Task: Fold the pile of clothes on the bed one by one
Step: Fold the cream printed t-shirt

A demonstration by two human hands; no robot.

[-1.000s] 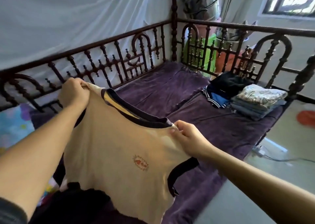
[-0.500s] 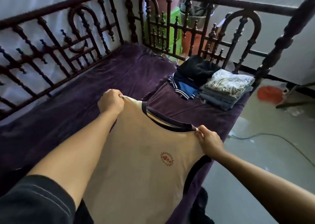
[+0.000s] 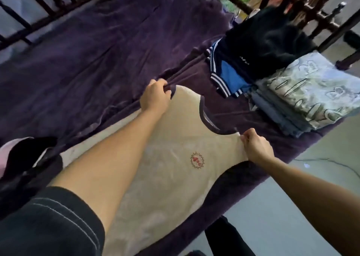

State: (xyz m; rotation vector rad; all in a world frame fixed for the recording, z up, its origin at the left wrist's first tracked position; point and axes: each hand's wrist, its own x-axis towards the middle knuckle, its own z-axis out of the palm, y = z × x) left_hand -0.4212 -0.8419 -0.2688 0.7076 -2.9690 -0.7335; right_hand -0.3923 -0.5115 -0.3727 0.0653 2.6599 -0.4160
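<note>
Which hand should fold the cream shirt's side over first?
Probably the right hand: it pinches a shoulder of the shirt near the edge of the bed, arm clear of the cloth. The left hand grips the far shoulder, but its forearm lies across the shirt.

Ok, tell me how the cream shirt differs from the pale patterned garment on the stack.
The cream shirt lies spread flat; the patterned garment is folded compact. The cream shirt rests on the purple bedcover; the patterned garment tops a stack of folded clothes. The left hand and right hand grip the cream shirt's shoulders; nobody touches the patterned garment. Both are pale.
</note>
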